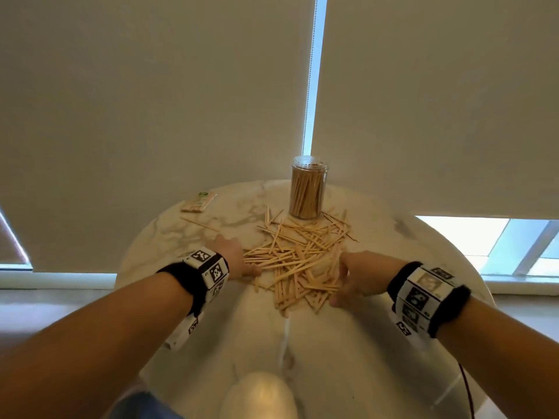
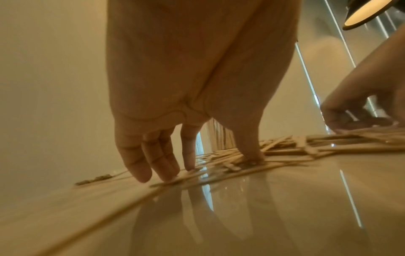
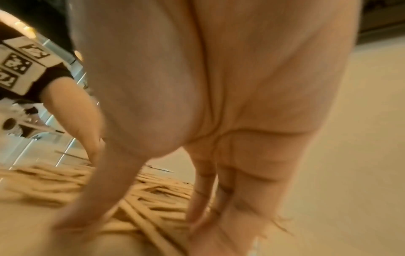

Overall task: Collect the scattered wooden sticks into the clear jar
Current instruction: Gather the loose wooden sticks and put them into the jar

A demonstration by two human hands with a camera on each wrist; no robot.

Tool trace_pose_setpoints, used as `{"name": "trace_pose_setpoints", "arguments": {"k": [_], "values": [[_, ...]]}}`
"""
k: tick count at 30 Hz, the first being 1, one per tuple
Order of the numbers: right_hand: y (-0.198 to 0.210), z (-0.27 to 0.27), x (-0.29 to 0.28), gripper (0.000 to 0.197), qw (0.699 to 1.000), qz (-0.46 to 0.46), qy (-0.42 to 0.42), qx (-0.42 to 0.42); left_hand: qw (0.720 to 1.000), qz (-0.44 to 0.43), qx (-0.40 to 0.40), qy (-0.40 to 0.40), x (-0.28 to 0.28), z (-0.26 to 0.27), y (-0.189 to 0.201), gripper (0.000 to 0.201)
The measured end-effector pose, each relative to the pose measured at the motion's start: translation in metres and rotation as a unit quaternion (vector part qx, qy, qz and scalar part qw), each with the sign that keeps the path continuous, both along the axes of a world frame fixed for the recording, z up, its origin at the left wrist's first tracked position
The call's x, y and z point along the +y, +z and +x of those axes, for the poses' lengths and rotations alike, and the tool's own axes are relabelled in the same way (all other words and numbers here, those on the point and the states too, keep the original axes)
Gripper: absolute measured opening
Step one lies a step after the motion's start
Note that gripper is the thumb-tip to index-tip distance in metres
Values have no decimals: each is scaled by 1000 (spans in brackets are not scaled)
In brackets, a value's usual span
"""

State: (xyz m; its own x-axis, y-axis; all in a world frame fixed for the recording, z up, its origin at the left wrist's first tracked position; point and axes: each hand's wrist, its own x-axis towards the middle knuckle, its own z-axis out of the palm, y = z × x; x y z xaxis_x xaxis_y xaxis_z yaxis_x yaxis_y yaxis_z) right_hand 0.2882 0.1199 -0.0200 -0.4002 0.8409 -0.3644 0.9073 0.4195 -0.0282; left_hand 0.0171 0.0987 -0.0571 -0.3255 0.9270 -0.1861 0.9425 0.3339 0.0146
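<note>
A loose pile of thin wooden sticks (image 1: 299,261) lies in the middle of the round marble table (image 1: 348,343). Behind it stands the clear jar (image 1: 308,189), upright, lidless and packed with sticks. My left hand (image 1: 242,258) is at the pile's left edge; in the left wrist view my left hand (image 2: 197,166) has straight fingers (image 2: 153,164) and thumb touching down on the sticks (image 2: 285,147). My right hand (image 1: 341,282) is at the pile's right edge. The blurred right wrist view shows my right hand (image 3: 136,228) with thumb and fingers (image 3: 219,207) spread apart astride the sticks (image 3: 157,194).
A small flat packet of sticks (image 1: 199,202) lies at the table's back left, with one long thin skewer (image 1: 199,223) just in front of it. A pale rounded object (image 1: 260,394) shows at the near edge. Roller blinds hang close behind the table.
</note>
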Motion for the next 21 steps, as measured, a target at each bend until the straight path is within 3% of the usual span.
{"name": "trace_pose_setpoints", "arguments": {"k": [1, 4, 12, 17, 21], "values": [[-2, -3, 3, 52, 1000, -1, 0, 29, 1000, 13, -14, -8, -1, 7, 0, 77], [-5, -14, 9, 45, 997, 1, -8, 73, 998, 28, -44, -40, -1, 27, 3, 44], [-20, -49, 16, 30, 984, 87, 3, 152, 988, 23, -129, -78, -1, 58, 5, 73], [-21, -60, 15, 49, 986, 69, 53, 142, 988, 10, -138, -68, -4, 66, 3, 68], [-25, -62, 24, 68, 985, 88, 69, 130, 991, -23, -88, -100, -5, 71, 19, 39]]}}
